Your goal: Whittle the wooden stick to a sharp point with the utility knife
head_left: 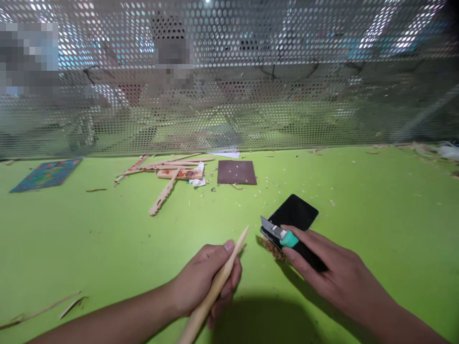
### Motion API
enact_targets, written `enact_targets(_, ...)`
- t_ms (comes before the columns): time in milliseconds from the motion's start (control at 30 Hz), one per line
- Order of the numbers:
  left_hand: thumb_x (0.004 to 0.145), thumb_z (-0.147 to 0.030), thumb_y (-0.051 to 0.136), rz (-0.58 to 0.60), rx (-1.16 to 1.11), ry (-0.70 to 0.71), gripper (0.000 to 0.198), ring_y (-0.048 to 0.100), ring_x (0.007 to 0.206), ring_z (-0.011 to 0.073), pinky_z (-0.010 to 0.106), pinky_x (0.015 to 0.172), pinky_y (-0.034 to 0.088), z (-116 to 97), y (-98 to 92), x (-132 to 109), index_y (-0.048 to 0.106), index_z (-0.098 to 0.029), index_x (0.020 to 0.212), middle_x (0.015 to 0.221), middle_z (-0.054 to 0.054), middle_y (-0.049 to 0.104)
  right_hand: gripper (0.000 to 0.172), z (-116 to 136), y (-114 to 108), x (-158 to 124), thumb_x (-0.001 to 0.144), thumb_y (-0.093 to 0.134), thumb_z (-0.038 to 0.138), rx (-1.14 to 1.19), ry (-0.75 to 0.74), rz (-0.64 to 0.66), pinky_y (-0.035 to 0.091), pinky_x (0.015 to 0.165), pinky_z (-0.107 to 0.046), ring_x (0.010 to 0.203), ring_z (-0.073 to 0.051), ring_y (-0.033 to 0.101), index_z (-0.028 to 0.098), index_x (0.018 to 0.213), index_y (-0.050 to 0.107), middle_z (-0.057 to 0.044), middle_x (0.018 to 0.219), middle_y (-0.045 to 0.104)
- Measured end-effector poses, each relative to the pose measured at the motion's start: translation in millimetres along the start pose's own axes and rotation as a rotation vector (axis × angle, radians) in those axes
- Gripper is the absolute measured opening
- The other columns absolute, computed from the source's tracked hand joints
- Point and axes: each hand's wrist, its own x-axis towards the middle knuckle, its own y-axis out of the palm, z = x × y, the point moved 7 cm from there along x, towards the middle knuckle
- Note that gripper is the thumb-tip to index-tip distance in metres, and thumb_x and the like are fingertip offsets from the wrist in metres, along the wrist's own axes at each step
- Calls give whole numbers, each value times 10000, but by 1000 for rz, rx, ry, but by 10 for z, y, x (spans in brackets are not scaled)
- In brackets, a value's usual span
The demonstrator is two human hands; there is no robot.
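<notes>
"Pale, pointed wooden stick [215, 288] closest to us. Who's got it?"

"Left hand [201, 274]. Fingers wrapped round, gripping; tip angled up and away over the lime-green bench [107, 253]."

"Right hand?"

"Right hand [337, 267] is closed on a black-and-teal utility knife [289, 239]. Blade's out, near the stick's tip, apart from it."

"Around them?"

"Glossy black rectangular slab [296, 211] behind the knife, curled brown shavings [271, 248] by its near edge. Farther back, dark brown rectangular sheet [236, 173], then carved wooden sticks [164, 195] left of it."
</notes>
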Motion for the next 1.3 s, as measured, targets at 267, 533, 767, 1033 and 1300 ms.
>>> enact_targets(267,997,-504,620,36,-84,49,462,577,353,92,145,329,480,-56,15,30,676,-124,742,533,13,619,378,1,5,11,1045,530,399,-7,-24,4,675,757,-369,926,-266,795,194,1319,691,-118,1158,794)
enact_targets(533,1006,-393,584,49,-150,-8,330,491,290,69,119,287,375,-92,15,43,676,-136,820,510,-14,577,363,34,20,23,1057,513,373,-20,-56,35,658,711,-304,913,-238,794,179,1317,675,-113,1133,797)
enact_targets(767,970,-540,582,7,-130,-131,503,478,243,113,155,224,339,-38,-19,30,634,-152,653,407,8,547,371,15,63,1,1063,505,395,-13,-37,78,660,686,-314,895,-238,794,191,1329,663,-105,1122,797)
enact_targets(1033,997,-418,589,53,-82,-2,377,486,296,79,140,287,371,-58,1,63,672,-128,771,502,5,588,368,27,58,-3,1065,502,395,-32,-45,76,659,701,-311,908,-235,792,186,1323,662,-111,1136,793)
enact_targets(1300,934,-330,652,8,-4,22,245,529,378,71,142,376,438,-64,-17,68,704,-99,998,604,16,631,365,49,38,20,1067,502,380,-14,-53,71,650,744,-312,949,-235,784,186,1340,648,-121,1162,783)
